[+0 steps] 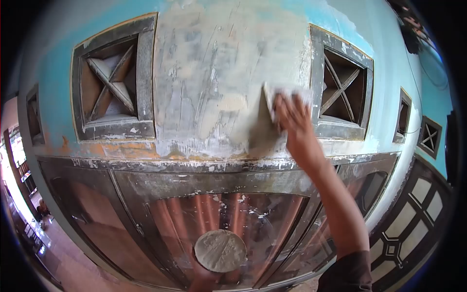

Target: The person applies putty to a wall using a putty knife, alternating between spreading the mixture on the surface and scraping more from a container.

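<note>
My right hand [296, 119] presses a flat, pale putty scraper [305, 92] against the wall [194, 73], just left of the right vent window. The fingers lie over the tool, and its handle is hidden. Grey-white filler coats this stretch of wall in uneven strokes, with a darker shadow below the blade. Low in front of the glass, my left hand [203, 276] holds up a round container of putty [221, 250]. Its top surface is grey and streaked. Most of the left fingers are hidden beneath it.
Wooden vent frames with crossed slats, one left [109, 80] and one right [343, 80], flank the filler. A chipped wooden ledge [228, 165] runs below, over glass panes [272, 219] with a reddish curtain behind. A panelled door [413, 224] stands at right.
</note>
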{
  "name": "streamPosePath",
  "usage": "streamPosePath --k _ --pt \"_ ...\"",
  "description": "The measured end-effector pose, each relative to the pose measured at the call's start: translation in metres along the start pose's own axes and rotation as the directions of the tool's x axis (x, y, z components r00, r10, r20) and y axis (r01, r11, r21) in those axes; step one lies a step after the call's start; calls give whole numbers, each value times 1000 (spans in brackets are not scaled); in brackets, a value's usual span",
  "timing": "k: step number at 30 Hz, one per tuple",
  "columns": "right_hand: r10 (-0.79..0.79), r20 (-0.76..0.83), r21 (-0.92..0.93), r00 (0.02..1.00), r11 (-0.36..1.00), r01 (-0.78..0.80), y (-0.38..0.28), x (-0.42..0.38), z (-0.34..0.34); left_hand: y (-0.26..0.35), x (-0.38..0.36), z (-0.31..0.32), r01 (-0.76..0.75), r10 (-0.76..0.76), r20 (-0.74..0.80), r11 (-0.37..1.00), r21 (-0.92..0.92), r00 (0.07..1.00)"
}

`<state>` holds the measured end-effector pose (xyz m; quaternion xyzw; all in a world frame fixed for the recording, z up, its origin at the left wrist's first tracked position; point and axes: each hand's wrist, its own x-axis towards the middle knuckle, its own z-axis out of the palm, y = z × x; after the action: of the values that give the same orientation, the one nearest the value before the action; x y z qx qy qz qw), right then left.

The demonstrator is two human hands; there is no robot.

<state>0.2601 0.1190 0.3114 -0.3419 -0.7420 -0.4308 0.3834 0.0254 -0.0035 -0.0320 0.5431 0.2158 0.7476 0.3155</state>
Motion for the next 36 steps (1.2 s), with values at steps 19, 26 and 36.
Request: streamPosePath --k 19,26,36 --pt "545 626 771 558 -324 -548 -101 -266 -22 8 11 51 424 -500 394 -58 -904 771" --pt "514 664 721 544 -246 -648 -89 -280 -25 4 8 69 430 -549 381 -43 -902 744" --pt "433 699 668 569 -111 -736 -78 -300 -35 -1 -4 88 425 -594 335 14 -905 732"
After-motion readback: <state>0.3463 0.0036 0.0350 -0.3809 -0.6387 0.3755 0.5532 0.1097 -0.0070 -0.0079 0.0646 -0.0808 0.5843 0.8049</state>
